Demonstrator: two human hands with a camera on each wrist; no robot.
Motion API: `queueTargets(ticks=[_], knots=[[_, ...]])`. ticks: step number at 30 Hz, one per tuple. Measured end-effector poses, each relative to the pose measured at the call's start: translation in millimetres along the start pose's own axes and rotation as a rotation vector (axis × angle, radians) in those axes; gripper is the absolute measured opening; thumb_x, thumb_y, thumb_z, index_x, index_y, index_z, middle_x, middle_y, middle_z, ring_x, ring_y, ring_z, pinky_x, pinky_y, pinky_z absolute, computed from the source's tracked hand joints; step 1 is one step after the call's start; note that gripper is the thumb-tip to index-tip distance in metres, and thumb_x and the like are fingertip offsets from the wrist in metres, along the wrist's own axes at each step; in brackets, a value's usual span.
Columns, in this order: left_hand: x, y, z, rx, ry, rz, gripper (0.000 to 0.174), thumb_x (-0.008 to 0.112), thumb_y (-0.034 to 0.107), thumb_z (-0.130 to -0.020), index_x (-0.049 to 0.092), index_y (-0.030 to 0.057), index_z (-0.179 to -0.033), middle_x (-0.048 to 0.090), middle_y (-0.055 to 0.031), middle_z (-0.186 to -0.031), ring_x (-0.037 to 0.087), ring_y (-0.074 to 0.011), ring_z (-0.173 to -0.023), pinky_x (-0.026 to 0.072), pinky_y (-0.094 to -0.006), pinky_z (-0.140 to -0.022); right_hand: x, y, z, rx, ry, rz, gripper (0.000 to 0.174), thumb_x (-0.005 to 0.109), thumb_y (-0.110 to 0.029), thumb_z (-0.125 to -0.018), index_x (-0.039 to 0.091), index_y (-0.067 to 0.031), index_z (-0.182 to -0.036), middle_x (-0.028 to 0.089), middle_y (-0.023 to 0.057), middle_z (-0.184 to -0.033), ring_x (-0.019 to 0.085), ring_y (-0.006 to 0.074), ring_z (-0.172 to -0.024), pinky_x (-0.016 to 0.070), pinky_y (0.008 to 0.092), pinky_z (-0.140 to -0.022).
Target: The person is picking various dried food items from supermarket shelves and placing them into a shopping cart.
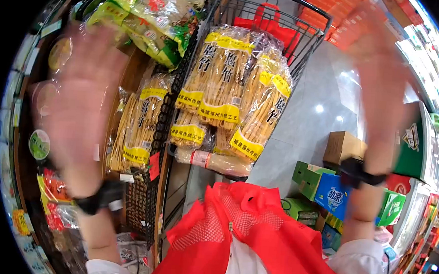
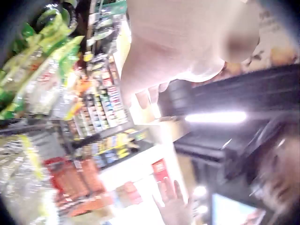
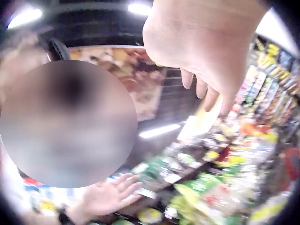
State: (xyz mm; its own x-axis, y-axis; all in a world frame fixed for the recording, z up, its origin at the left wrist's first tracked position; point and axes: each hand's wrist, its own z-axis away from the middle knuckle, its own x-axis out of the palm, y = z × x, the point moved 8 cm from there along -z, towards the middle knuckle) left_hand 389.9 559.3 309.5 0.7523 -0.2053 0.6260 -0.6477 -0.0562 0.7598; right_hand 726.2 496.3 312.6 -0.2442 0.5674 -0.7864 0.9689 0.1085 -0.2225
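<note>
Both hands are raised and blurred, with fingers extended and nothing held. My left hand [image 1: 83, 103] is in front of the shelving at the left of the head view. My right hand [image 1: 381, 81] is at the upper right, over the grey floor in this view. Between them stands a wire shopping cart [image 1: 313, 47] with several clear bags of dried tofu sticks [image 1: 223, 77], labelled in yellow. A long pack of pale noodle-like strands [image 1: 218, 163] lies at its near end. The right wrist view shows the left palm [image 3: 110, 197] facing out.
More tofu sticks [image 1: 142, 120] stand on the left shelf beside the cart, below large green-and-clear food bags [image 1: 151, 17]. Cardboard boxes [image 1: 344, 147] and a blue carton [image 1: 331, 194] are stacked at right. A red vest [image 1: 269, 235] fills the bottom middle.
</note>
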Motion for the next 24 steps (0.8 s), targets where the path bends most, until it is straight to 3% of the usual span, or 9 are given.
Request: queueTargets(ticks=[2,4,5,8,11,13,18,22,24], knots=[[-48.5,-120.6,-10.6,-0.100,-0.381,-0.759,0.040,0.035,0.023,-0.091,0.041,0.0014,-0.124,0.043,-0.0133,-0.126,0.039,-0.0220,-0.118,0.0277,-0.0348,-0.100,125.3,34.7,17.9,0.285,-0.126,-1.162,0.043,0.037,-0.023,-0.092,0.035,0.0028,-0.126,0.038,0.0151,-0.131,0.037,0.0212,-0.118,0.0271,0.0309,-0.099],[-96.9,-237.8,5.3,-0.430,-0.232,-0.778,0.036,0.041,0.017,-0.089,0.042,-0.0013,-0.120,0.047,-0.0134,-0.121,0.044,-0.0223,-0.114,0.0309,-0.0320,-0.098,231.7,74.5,79.8,0.439,-0.194,-0.876,0.046,0.039,-0.024,-0.091,0.032,0.0020,-0.128,0.031,0.0206,-0.134,0.026,0.0293,-0.126,0.0206,0.0366,-0.104],[-114.2,-285.2,15.0,-0.369,-0.402,-1.096,0.037,0.042,0.019,-0.089,0.042,0.0008,-0.122,0.048,-0.0124,-0.121,0.044,-0.0214,-0.113,0.0331,-0.0314,-0.095,275.9,85.5,115.6,0.475,-0.307,-0.625,0.049,0.041,-0.025,-0.090,0.030,0.0020,-0.129,0.028,0.0251,-0.133,0.024,0.0350,-0.126,0.0202,0.0385,-0.104],[-128.0,-358.1,36.1,-0.479,-0.366,-1.216,0.041,0.053,0.023,-0.081,0.047,-0.0038,-0.111,0.051,-0.0233,-0.110,0.046,-0.0333,-0.107,0.0373,-0.0361,-0.090,326.6,74.9,191.5,0.589,-0.414,-0.583,0.057,0.050,-0.026,-0.084,0.028,-0.0007,-0.130,0.016,0.0312,-0.135,0.019,0.0428,-0.126,0.0211,0.0424,-0.102],[-115.7,-386.0,32.1,-0.410,-0.452,-1.433,0.044,0.058,0.028,-0.077,0.050,-0.0026,-0.108,0.056,-0.0232,-0.102,0.051,-0.0344,-0.101,0.0412,-0.0376,-0.085,318.9,55.9,200.9,0.571,-0.407,-0.552,0.060,0.053,-0.025,-0.082,0.027,-0.0024,-0.131,0.010,0.0299,-0.137,0.016,0.0442,-0.126,0.0208,0.0435,-0.102],[-119.0,-423.4,48.4,-0.879,-0.543,-1.261,0.048,0.064,0.031,-0.071,0.052,0.0000,-0.105,0.059,-0.0218,-0.093,0.056,-0.0351,-0.091,0.0446,-0.0389,-0.079,321.1,56.1,203.9,0.588,-0.361,-0.562,0.062,0.056,-0.023,-0.080,0.028,-0.0031,-0.131,0.010,0.0281,-0.138,0.015,0.0430,-0.127,0.0203,0.0429,-0.103],[-106.4,-444.3,49.8,-0.740,-0.541,-1.321,0.048,0.068,0.026,-0.066,0.054,0.0023,-0.104,0.060,-0.0206,-0.091,0.058,-0.0338,-0.087,0.0457,-0.0384,-0.076,320.9,76.1,208.2,0.679,-0.328,-0.675,0.061,0.056,-0.019,-0.080,0.028,-0.0011,-0.130,0.015,0.0231,-0.139,0.019,0.0346,-0.128,0.0228,0.0408,-0.102],[-115.4,-427.5,41.4,-0.739,-0.488,-1.287,0.045,0.068,0.017,-0.065,0.053,0.0023,-0.105,0.061,-0.0180,-0.093,0.059,-0.0294,-0.088,0.0456,-0.0345,-0.077,312.7,83.3,207.0,0.902,-0.174,-1.221,0.060,0.056,-0.014,-0.079,0.026,-0.0017,-0.130,0.029,0.0150,-0.131,0.030,0.0250,-0.122,0.0284,0.0374,-0.099],[-93.7,-400.4,39.0,-0.718,-0.478,-0.866,0.042,0.066,0.011,-0.068,0.053,0.0013,-0.106,0.062,-0.0134,-0.095,0.059,-0.0212,-0.087,0.0454,-0.0308,-0.077,299.3,93.7,207.9,0.928,-0.128,-1.010,0.060,0.056,-0.012,-0.079,0.026,-0.0023,-0.130,0.029,0.0130,-0.129,0.036,0.0228,-0.115,0.0325,0.0356,-0.096]])
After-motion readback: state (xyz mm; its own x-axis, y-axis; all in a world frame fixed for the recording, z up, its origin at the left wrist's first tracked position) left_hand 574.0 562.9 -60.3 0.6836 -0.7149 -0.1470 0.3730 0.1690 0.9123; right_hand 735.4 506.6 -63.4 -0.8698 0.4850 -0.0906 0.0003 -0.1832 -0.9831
